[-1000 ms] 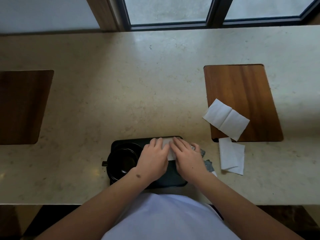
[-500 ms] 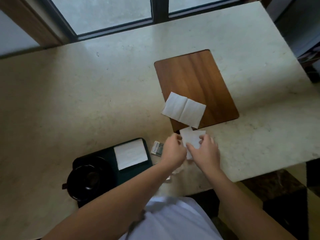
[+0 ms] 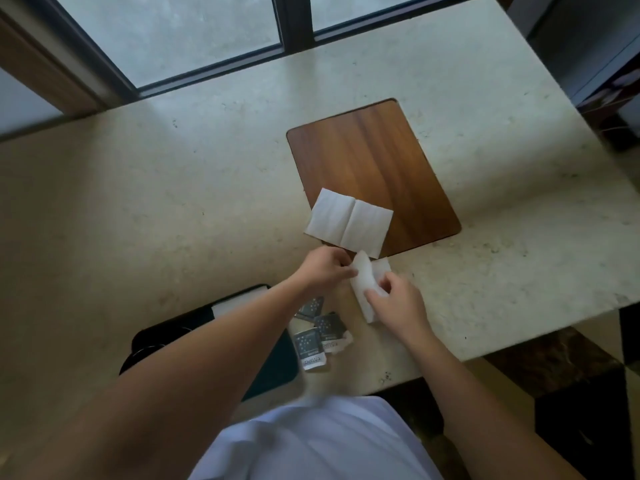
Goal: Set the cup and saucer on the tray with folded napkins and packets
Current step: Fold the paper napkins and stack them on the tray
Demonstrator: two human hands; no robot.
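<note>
I see my left hand (image 3: 323,270) and my right hand (image 3: 398,304) both pinching one white napkin (image 3: 367,285). The left fingers pinch its far edge and the right fingers curl on its near part. The napkin is bent and lifted a bit off the stone counter (image 3: 173,209).

Just past my hands lies an open napkin (image 3: 348,221), half on the wood board (image 3: 374,168).

Near my right wrist, on the side toward me, three small dark packets (image 3: 320,332) lie on the counter. They sit right beside the black tray (image 3: 277,362).

My left arm hides most of the tray. A bit of a folded napkin (image 3: 228,304) on it peeks out. I cannot tell where the cup and saucer are.
</note>
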